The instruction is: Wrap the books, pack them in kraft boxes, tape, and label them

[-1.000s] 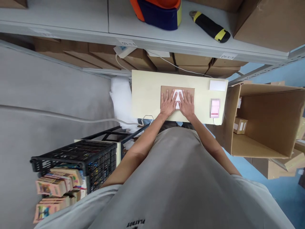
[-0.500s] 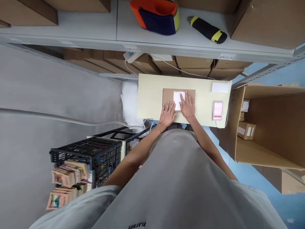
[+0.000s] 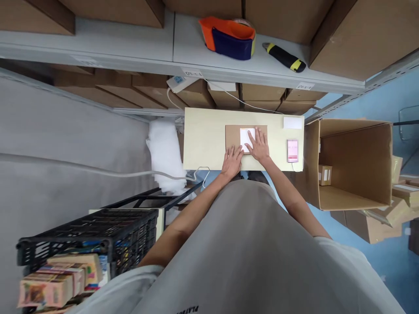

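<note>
A flat brown cardboard box [image 3: 232,135] lies on the cream table [image 3: 203,144], with a white label [image 3: 246,138] on its top. My right hand [image 3: 259,146] rests with spread fingers over the label and the box's right part. At the box's near edge, my left hand [image 3: 233,160] touches the cardboard with its fingers extended, just below the label. Neither hand holds anything. To the right on the table are a phone [image 3: 292,151] with a lit pink screen and a white stack of labels or paper [image 3: 292,123].
A tape dispenser [image 3: 232,41] and a black-yellow cutter [image 3: 284,56] lie on the shelf ahead. A large open carton [image 3: 356,161] stands right. At left are white wrapping [image 3: 166,152] and a black crate [image 3: 131,231] with books [image 3: 49,285].
The camera view has shifted, showing more of the right side. My left fingers have drawn slightly closer together at the box's near edge. My right hand stays on the label.
</note>
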`<action>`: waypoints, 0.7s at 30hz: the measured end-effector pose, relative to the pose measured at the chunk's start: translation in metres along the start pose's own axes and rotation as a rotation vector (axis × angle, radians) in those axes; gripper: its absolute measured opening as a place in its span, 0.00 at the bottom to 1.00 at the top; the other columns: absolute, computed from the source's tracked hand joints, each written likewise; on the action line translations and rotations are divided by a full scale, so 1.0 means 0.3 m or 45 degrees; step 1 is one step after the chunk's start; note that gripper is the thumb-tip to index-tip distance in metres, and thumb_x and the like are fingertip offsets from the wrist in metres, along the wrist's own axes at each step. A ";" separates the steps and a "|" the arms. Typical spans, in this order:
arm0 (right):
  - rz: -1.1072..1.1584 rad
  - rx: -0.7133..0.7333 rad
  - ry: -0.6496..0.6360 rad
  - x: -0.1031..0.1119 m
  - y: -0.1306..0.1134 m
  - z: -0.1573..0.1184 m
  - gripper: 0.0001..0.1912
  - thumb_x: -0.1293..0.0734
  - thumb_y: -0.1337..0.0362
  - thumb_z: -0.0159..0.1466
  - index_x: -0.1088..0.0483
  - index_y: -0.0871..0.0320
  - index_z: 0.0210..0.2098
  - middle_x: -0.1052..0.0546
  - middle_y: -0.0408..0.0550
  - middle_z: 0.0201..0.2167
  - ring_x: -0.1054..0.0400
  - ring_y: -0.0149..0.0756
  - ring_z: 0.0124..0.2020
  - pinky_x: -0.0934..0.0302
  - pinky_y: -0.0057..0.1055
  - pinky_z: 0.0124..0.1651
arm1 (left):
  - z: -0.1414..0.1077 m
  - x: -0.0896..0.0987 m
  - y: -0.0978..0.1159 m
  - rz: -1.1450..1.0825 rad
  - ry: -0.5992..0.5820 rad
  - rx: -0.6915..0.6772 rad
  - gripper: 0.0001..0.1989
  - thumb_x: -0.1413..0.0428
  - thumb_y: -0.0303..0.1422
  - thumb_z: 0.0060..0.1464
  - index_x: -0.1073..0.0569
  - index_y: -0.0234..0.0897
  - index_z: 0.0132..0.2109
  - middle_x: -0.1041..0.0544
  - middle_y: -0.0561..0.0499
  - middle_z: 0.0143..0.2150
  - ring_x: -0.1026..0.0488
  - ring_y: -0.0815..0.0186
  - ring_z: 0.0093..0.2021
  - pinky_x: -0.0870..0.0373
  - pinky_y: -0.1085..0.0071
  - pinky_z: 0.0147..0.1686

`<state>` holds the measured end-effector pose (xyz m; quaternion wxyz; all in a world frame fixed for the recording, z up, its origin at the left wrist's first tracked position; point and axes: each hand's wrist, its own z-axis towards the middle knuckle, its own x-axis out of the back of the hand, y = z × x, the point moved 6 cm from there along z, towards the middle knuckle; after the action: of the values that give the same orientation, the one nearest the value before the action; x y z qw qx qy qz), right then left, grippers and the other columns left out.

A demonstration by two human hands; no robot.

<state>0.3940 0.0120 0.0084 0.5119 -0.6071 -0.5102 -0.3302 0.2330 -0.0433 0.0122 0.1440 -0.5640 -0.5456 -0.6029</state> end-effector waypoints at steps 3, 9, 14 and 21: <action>-0.022 -0.009 -0.032 0.010 -0.015 0.016 0.35 0.47 0.49 0.84 0.48 0.51 0.87 0.60 0.55 0.90 0.66 0.57 0.90 0.70 0.65 0.88 | 0.084 0.035 0.033 -0.079 0.115 -0.015 0.30 0.49 0.29 0.69 0.28 0.23 0.73 0.40 0.29 0.85 0.51 0.42 0.88 0.59 0.35 0.86; 0.309 -0.250 0.130 0.070 0.135 -0.083 0.42 0.46 0.41 0.82 0.50 0.58 0.86 0.59 0.61 0.89 0.69 0.54 0.90 0.67 0.68 0.86 | 0.158 0.084 -0.090 -0.303 0.250 0.077 0.26 0.50 0.30 0.69 0.23 0.23 0.68 0.39 0.28 0.84 0.53 0.42 0.88 0.60 0.40 0.87; 0.906 -0.710 0.182 -0.023 0.237 -0.316 0.56 0.46 0.30 0.77 0.54 0.68 0.86 0.48 0.72 0.86 0.56 0.54 0.89 0.57 0.63 0.86 | -0.020 -0.015 -0.312 -0.869 0.401 0.681 0.34 0.56 0.38 0.77 0.42 0.33 0.84 0.36 0.35 0.84 0.41 0.55 0.86 0.44 0.51 0.84; 1.113 -0.652 0.459 0.020 0.110 -0.384 0.58 0.43 0.23 0.73 0.38 0.68 0.78 0.33 0.72 0.79 0.36 0.52 0.81 0.41 0.51 0.82 | -0.104 0.004 -0.267 -1.100 0.463 0.560 0.32 0.52 0.37 0.76 0.38 0.34 0.81 0.25 0.35 0.77 0.26 0.55 0.77 0.30 0.54 0.78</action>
<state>0.4413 -0.0953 0.0343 0.5167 -0.8020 -0.0170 -0.2992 0.1531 -0.0391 -0.0192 0.0895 -0.1297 -0.8087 -0.5668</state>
